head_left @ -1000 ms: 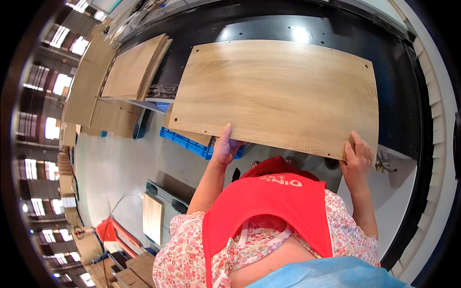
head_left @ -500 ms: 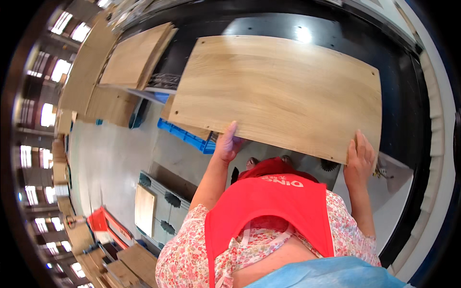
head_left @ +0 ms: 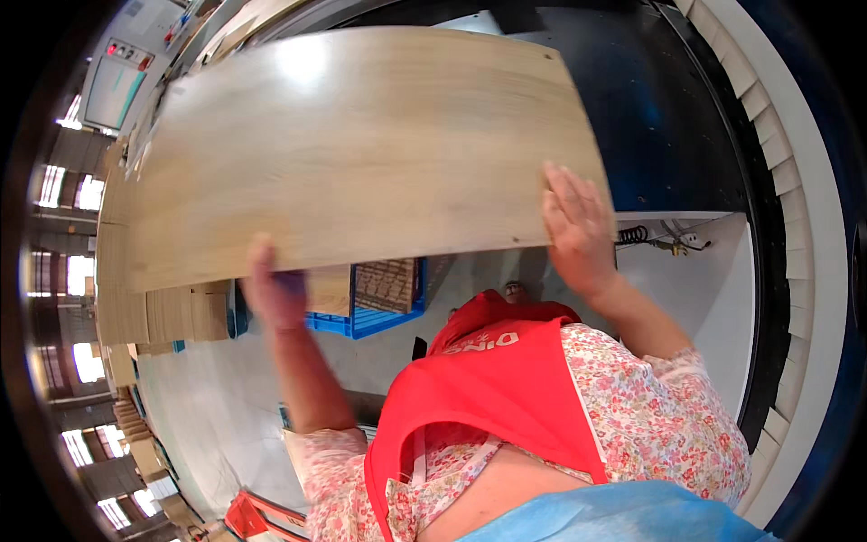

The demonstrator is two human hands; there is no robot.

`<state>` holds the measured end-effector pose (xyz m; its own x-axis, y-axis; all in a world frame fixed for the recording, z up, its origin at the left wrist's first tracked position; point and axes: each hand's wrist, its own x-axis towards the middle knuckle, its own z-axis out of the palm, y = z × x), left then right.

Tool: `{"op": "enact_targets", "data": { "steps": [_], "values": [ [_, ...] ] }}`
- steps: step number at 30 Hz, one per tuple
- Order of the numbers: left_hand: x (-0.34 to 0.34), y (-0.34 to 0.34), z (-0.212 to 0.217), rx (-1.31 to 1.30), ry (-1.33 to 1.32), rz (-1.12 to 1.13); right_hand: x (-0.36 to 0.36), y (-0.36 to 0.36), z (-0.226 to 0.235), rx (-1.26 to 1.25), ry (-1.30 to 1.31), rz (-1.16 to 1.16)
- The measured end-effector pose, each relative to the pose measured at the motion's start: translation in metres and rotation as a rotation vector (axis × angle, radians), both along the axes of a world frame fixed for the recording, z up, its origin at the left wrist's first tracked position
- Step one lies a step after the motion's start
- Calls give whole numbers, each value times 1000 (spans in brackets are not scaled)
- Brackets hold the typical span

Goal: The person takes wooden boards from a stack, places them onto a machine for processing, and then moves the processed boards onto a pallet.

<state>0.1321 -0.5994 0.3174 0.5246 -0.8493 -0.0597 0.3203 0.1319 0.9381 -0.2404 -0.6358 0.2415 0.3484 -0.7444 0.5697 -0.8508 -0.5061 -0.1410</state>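
A large wood-grain panel with small drilled holes near its edges spans the space in front of me. At its near edge on the left, my left hand grips it, thumb on top and the other fingers underneath; this hand is smeared by motion. My right hand is at the panel's near right corner, with fingers lying on the upper face and pointing away from me. Whether my right thumb is under the panel is hidden. The panel covers part of the black machine bed.
Below the panel stands a blue plastic crate with boards in it. Stacked brown boards are at the left. A control box with a screen is at the far left. A coiled black cable hangs under the bed's edge.
Both hands have carried the panel to the left, and it now extends over where the stacked boards showed. More of the black bed is uncovered on the right. The view has turned too.
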Motion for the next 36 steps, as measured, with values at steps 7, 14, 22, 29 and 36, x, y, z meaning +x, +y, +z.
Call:
{"op": "enact_targets", "data": {
  "steps": [7, 14, 22, 29, 36],
  "values": [
    [-8, -21, 228, -123, -627, -154, 89, -23, 21, 134, -559, 337],
    [-15, -21, 252, -81, -818, -204, 121, -29, 9, 151, -668, 374],
    [-6, 47, 278, -129, -2312, 21, 165, -5, 9, 174, -804, 636],
    [15, 133, 258, -20, -1550, 21, 222, 47, 14, 264, -751, 801],
    [55, 318, 210, -41, -1002, 259, 282, 136, 2, 245, -558, 1021]
  ]
}}
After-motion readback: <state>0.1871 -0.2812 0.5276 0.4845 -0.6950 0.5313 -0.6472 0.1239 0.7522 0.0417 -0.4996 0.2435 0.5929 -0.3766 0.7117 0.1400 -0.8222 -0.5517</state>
